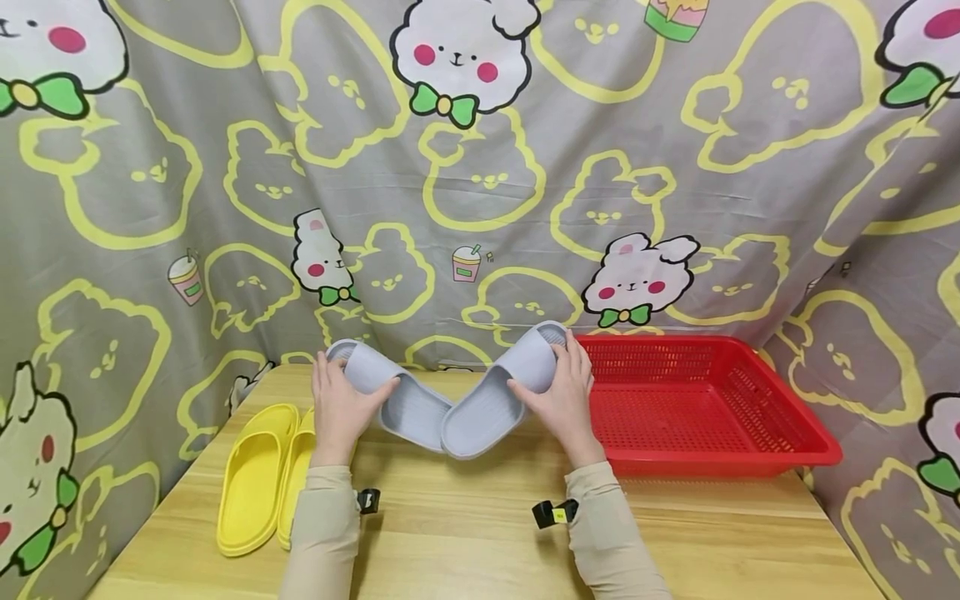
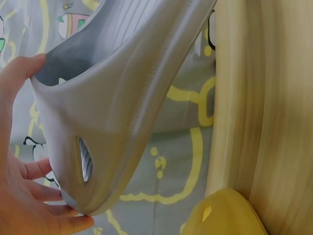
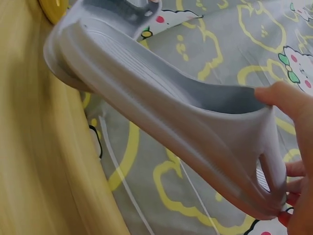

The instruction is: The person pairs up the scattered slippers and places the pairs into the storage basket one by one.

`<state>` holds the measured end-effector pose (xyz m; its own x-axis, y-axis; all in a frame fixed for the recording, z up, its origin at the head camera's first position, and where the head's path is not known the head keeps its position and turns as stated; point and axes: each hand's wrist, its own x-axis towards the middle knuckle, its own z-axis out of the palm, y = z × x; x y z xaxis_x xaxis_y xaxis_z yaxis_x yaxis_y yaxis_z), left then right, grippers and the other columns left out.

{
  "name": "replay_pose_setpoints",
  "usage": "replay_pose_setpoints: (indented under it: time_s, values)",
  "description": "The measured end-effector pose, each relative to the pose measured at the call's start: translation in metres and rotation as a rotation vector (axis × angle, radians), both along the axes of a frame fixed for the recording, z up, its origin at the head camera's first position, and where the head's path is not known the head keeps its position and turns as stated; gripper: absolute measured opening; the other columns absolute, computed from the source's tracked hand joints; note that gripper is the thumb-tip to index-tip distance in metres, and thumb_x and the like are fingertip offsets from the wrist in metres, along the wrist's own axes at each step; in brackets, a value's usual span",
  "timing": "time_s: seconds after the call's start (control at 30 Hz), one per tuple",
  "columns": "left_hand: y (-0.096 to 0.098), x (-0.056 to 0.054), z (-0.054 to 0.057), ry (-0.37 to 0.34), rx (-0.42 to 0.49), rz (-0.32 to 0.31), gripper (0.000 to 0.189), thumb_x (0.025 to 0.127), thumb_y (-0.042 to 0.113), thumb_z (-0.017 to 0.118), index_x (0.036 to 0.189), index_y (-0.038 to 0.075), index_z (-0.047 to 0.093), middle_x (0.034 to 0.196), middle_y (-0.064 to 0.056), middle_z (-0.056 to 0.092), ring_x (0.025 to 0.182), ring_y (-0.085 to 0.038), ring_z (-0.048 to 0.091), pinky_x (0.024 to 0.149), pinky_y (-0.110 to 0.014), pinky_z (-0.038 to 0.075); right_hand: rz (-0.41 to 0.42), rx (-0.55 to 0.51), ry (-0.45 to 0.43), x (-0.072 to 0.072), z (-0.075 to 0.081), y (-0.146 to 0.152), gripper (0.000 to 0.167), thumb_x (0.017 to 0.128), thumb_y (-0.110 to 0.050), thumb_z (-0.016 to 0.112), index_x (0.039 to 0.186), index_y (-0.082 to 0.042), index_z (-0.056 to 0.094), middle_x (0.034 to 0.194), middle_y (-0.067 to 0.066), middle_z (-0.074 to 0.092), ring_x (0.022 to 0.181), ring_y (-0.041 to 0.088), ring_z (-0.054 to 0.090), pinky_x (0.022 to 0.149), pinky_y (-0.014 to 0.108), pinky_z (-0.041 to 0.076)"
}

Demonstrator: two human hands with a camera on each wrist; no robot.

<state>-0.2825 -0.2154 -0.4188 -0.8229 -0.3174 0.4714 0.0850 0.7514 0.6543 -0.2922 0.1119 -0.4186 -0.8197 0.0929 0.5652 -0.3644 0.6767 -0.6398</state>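
Observation:
Two grey slide slippers are held up over the wooden table, toes pointing outward and heels overlapping in the middle. My left hand (image 1: 345,410) grips the left grey slipper (image 1: 414,410) by its toe end, thumb at the strap's edge and fingers round the front. In the same way my right hand (image 1: 561,396) holds the right grey slipper (image 1: 486,414), its heel in front of the other's. The left wrist view shows the left slipper's strap and side slot (image 2: 85,159) close up. In the right wrist view the thumb (image 3: 279,95) hooks over the strap opening.
A pair of yellow slippers (image 1: 251,483) lies on the table's left side, partly behind my left forearm. At the right stands a red perforated basket (image 1: 720,458). Behind the wooden table (image 1: 457,533) hangs a patterned grey curtain (image 1: 480,200).

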Motion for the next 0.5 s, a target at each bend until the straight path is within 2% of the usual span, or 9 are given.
replay_pose_setpoints:
  time_s: [0.3,0.5]
  values:
    - [0.008,0.000,0.000,-0.004,0.033,0.044,0.093,0.066,0.053,0.084,0.122,-0.009,0.043,0.155,-0.036,0.017,0.148,-0.048,0.011,0.121,-0.056,0.016,-0.079,-0.097,0.089,0.002,-0.003,-0.013,0.080,0.069,-0.045,0.084,0.126,-0.001,0.048,0.159,0.015,0.025,0.143,0.034,0.021,0.110,0.061,0.022]
    - [0.013,-0.002,-0.004,-0.042,0.031,0.061,0.096,0.067,0.059,0.081,0.121,-0.010,0.041,0.155,-0.037,0.017,0.150,-0.046,0.006,0.123,-0.053,0.009,-0.136,-0.143,0.130,0.004,-0.005,-0.023,0.080,0.067,-0.045,0.085,0.125,-0.004,0.048,0.160,0.013,0.024,0.144,0.033,0.020,0.109,0.060,0.021]
